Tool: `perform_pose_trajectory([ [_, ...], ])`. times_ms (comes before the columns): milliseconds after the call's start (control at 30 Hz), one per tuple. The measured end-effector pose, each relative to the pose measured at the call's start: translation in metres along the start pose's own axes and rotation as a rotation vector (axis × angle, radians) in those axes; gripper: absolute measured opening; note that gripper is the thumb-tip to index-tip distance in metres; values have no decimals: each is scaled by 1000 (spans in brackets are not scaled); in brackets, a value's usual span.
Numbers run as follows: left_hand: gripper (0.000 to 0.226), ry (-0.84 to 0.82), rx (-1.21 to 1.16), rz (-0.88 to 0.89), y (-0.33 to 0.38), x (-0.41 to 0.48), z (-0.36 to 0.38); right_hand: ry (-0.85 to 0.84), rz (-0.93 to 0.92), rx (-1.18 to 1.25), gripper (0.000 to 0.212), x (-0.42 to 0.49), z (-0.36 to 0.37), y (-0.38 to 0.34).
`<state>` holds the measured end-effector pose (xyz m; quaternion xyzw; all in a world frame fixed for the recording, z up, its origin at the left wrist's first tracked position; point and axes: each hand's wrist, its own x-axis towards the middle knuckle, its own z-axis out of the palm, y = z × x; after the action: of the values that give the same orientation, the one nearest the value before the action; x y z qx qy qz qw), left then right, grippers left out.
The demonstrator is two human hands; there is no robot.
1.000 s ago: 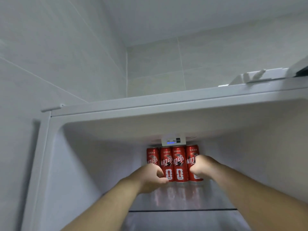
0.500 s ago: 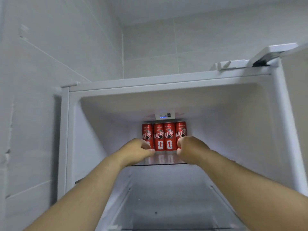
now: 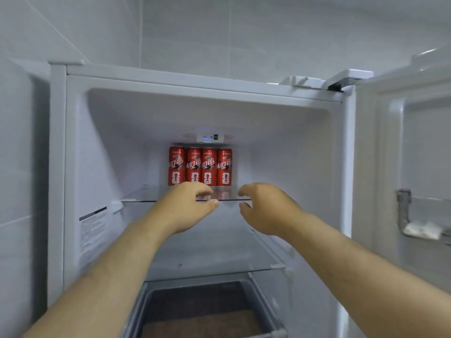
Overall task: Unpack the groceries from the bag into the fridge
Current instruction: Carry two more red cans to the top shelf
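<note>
On the shelf [image 3: 136,201] stand four red cans [image 3: 200,167]; left hand [image 3: 188,211], right hand [image 3: 264,211] empty.

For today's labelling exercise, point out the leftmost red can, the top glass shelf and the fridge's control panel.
leftmost red can [image 3: 176,167], head view, middle of its label.
top glass shelf [image 3: 139,201], head view, its front edge.
control panel [image 3: 210,137], head view, its lit display.
</note>
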<state>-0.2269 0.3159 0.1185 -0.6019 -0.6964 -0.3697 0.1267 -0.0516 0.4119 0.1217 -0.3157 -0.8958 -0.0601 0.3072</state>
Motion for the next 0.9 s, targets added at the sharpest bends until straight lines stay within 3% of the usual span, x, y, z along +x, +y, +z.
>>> perform_pose_trajectory([
  [400, 45, -126, -142, 96, 80, -63, 41, -21, 102, -100, 40, -138, -65, 21],
  [700, 43, -332, -228, 153, 150, -140, 94, -109, 232, -134, 42, -276, -98, 72],
  [900, 42, -358, -246, 161, 218, -187, 105, -124, 288, -174, 46, -344, -130, 96],
])
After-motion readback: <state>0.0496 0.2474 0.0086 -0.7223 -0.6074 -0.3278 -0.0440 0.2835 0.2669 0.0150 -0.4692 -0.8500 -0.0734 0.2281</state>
